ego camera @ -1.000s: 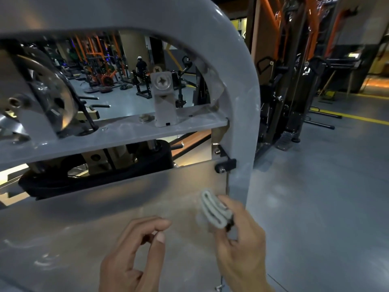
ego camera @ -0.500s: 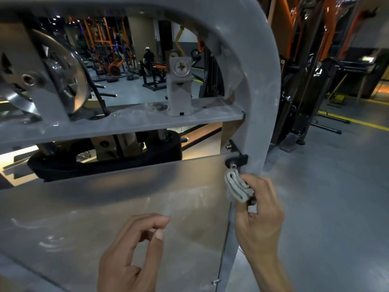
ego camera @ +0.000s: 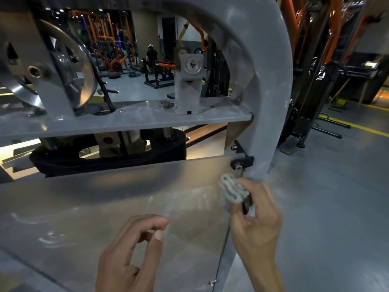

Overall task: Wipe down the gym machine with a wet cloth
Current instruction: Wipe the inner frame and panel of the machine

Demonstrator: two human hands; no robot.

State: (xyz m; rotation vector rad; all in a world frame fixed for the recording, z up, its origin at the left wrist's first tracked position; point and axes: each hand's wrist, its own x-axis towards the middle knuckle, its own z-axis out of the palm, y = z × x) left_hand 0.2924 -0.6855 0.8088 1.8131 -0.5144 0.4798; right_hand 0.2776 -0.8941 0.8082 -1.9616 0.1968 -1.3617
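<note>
The grey gym machine fills the view, with its curved frame (ego camera: 271,85) arching over a cross shelf and a translucent shield panel (ego camera: 109,199) below. My right hand (ego camera: 255,224) grips a folded grey cloth (ego camera: 232,189) and presses it against the panel's upper right corner, just under a black bracket (ego camera: 242,162). My left hand (ego camera: 130,256) hovers in front of the lower panel with fingers loosely curled, thumb near the forefinger, holding nothing. Wet smears show on the panel to the left of the cloth.
A metal pulley wheel (ego camera: 63,66) sits at the upper left on the shelf, and a grey block with a screw head (ego camera: 190,85) stands mid-shelf. Black and orange machines (ego camera: 315,81) stand to the right. Grey floor with a yellow line (ego camera: 355,125) lies beyond.
My right hand has carried the cloth up and to the right, from the panel's mid right part to its top corner under the bracket. The left hand has barely moved.
</note>
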